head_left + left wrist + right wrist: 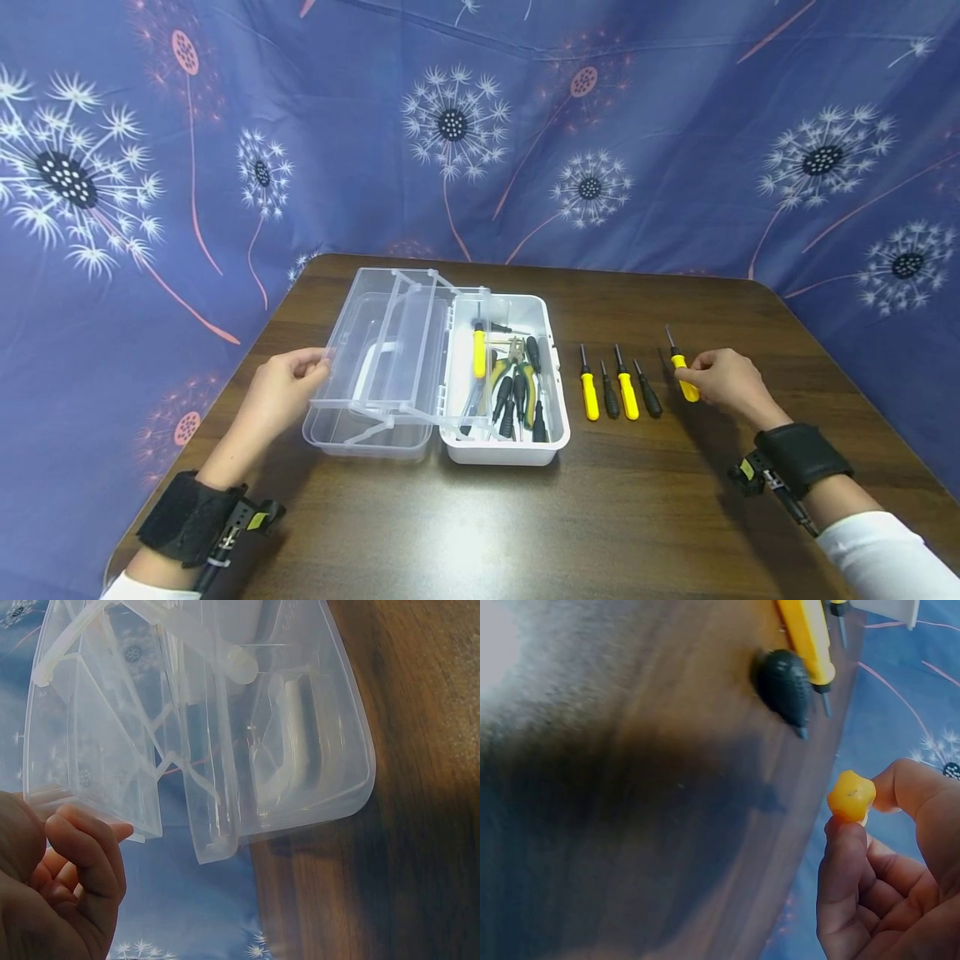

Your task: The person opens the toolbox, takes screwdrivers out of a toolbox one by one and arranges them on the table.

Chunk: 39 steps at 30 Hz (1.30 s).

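Observation:
My left hand (283, 387) pinches the left edge of the clear tiered tray (375, 350), which is swung out over the toolbox lid. In the left wrist view the thumb and fingers (90, 847) grip the tray's corner. My right hand (723, 382) holds a yellow-handled screwdriver (686, 383) by its handle, shaft pointing away; its handle end (851, 796) shows between thumb and fingers in the right wrist view. Left of that hand, two yellow screwdrivers (590, 396) and two black screwdrivers (649, 400) lie in a row on the table.
The white toolbox (551, 454) stands open mid-table, with pliers (517, 358), a yellow screwdriver (479, 354) and several black-handled tools inside. Its clear lid (367, 450) lies folded to the left. A patterned blue cloth (517, 208) hangs behind the wooden table (450, 533).

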### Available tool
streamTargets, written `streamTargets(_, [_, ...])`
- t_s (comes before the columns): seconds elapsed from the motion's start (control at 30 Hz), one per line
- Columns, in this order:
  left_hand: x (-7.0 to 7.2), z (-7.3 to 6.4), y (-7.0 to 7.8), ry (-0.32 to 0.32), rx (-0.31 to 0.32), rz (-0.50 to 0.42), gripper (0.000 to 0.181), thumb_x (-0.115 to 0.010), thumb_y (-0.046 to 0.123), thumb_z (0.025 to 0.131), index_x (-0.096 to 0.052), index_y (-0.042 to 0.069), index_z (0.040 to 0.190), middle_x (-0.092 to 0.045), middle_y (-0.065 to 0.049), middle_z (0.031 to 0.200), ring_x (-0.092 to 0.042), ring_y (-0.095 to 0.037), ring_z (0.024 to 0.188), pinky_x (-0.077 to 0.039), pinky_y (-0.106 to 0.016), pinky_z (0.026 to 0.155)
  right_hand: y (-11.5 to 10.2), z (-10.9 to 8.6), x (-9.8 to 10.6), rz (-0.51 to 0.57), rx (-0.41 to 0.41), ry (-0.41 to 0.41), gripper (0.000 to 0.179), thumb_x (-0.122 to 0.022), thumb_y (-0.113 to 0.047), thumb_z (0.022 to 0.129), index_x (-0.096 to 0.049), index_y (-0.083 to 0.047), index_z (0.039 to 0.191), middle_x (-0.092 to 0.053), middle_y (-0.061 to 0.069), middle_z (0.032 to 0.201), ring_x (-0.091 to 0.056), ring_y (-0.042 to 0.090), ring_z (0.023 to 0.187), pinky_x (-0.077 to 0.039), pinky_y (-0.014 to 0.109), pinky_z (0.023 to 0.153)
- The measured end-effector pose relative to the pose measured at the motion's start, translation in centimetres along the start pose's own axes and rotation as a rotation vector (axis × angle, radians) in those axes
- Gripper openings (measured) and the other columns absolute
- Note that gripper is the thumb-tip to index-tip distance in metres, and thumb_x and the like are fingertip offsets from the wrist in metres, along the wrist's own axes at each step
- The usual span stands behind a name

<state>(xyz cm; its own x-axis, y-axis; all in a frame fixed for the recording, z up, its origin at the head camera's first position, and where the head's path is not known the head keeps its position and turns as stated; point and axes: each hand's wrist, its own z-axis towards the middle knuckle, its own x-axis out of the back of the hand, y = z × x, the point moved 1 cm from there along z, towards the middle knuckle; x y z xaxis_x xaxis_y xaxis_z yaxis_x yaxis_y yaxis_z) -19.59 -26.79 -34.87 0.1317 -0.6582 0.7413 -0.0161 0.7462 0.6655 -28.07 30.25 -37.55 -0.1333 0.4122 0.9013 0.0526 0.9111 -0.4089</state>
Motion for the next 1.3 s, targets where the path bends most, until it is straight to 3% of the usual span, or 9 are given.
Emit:
streamTargets(0.67, [-0.4, 0.0, -0.1, 0.007, -0.012, 0.003, 0.041, -0.049, 0.027, 0.096, -0.061, 0.002, 0.126, -0.055, -0.004, 0.069, -0.046, -0.007, 0.051, -0.039, -0.026, 0.048, 0.9, 0.4, -3.2, -0.025, -0.022, -0.005, 0.032, -0.058, -0.032, 0.091, -0.057, -0.007, 0.071, -0.05, -0.004, 0.056, -0.052, 0.015, 0.054, -0.034, 0.027, 0.051])
streamTargets(0.87, [-0.3, 0.0, 0.0, 0.006, -0.011, 0.005, 0.041, -0.048, 0.028, 0.097, -0.06, 0.003, 0.127, -0.063, -0.011, 0.078, -0.05, -0.008, 0.055, -0.041, -0.026, 0.05, 0.9, 0.6, -3.4, -0.028, -0.026, -0.006, 0.032, -0.058, -0.033, 0.091, -0.058, -0.008, 0.07, -0.048, -0.006, 0.054, -0.049, 0.014, 0.053, -0.032, 0.026, 0.05])
streamTargets(1.07, [-0.1, 0.0, 0.0, 0.004, -0.003, 0.0, 0.042, -0.048, 0.028, 0.097, -0.06, 0.003, 0.128, -0.064, -0.011, 0.082, -0.054, -0.009, 0.058, -0.043, -0.026, 0.052, 0.8, 0.9, -3.4, -0.017, -0.028, -0.005, 0.031, -0.057, -0.031, 0.091, -0.059, -0.007, 0.071, -0.049, -0.004, 0.056, -0.049, 0.015, 0.055, -0.033, 0.026, 0.051])
streamTargets(1.3, [0.0, 0.1, 0.0, -0.002, 0.015, -0.012, 0.043, -0.048, 0.029, 0.097, -0.059, 0.003, 0.129, -0.068, -0.015, 0.093, -0.058, -0.009, 0.06, -0.047, -0.026, 0.053, 0.9, 0.9, -3.4, -0.014, -0.049, -0.055, 0.032, -0.056, -0.033, 0.092, -0.061, -0.006, 0.076, -0.052, -0.003, 0.058, -0.052, 0.014, 0.056, -0.036, 0.026, 0.051])
